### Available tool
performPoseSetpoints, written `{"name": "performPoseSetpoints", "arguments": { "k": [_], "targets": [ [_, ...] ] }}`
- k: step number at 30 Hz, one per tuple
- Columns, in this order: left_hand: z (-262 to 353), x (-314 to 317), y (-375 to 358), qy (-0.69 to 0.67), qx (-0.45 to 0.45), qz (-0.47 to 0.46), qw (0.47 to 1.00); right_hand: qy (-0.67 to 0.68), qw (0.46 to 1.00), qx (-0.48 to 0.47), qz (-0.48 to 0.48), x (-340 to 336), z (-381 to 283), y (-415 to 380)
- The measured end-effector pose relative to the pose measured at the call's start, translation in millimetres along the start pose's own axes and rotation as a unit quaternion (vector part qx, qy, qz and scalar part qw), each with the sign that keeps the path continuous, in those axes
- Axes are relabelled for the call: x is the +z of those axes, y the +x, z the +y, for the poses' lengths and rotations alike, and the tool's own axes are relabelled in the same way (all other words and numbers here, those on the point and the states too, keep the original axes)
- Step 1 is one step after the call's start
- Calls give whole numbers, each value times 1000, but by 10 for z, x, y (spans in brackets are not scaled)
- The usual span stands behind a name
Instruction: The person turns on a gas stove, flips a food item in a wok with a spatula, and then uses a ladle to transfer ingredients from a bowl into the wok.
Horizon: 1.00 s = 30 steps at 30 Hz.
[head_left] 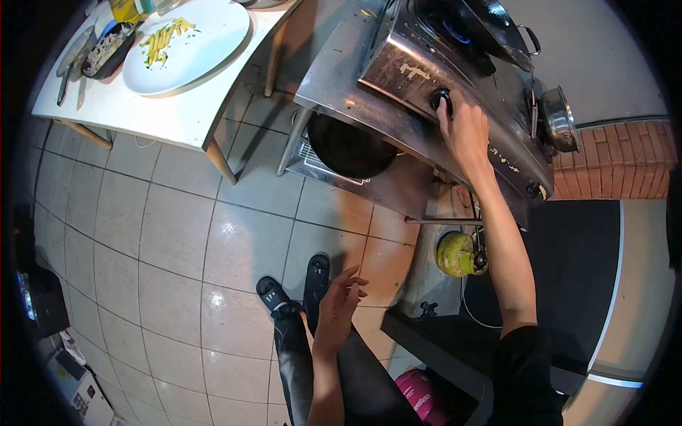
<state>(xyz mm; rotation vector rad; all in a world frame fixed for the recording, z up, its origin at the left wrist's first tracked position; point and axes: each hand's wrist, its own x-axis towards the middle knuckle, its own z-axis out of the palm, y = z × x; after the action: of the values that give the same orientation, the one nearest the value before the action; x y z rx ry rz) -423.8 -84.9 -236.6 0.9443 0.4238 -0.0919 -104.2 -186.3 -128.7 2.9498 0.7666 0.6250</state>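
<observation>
My right hand (pixel 467 128) reaches across to the front of the metal gas stove (pixel 412 74), its fingers closed around a black stove knob (pixel 440 99). A blue flame (pixel 455 33) burns on the stove top, beside a dark wok (pixel 497 28) with a loop handle. My left hand (pixel 339 305) hangs in the air above my legs, its fingers loosely bent and apart, holding nothing. Another black knob (pixel 533 189) sits at the right end of the stove front.
At left, a white table (pixel 170 121) bears a large white plate (pixel 213 60) of penne-like pasta and a black dish (pixel 110 53). A large dark pan (pixel 348 145) lies under the stove stand. A green gas cylinder (pixel 455 254) stands below; a metal pot (pixel 559 121) is at right.
</observation>
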Motion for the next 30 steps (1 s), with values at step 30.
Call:
{"name": "performPoseSetpoints", "arguments": {
  "k": [30],
  "targets": [
    [2326, 477, 1389, 259, 112, -45, 958, 180, 939, 268, 118, -495, 1516, -733]
  ]
}}
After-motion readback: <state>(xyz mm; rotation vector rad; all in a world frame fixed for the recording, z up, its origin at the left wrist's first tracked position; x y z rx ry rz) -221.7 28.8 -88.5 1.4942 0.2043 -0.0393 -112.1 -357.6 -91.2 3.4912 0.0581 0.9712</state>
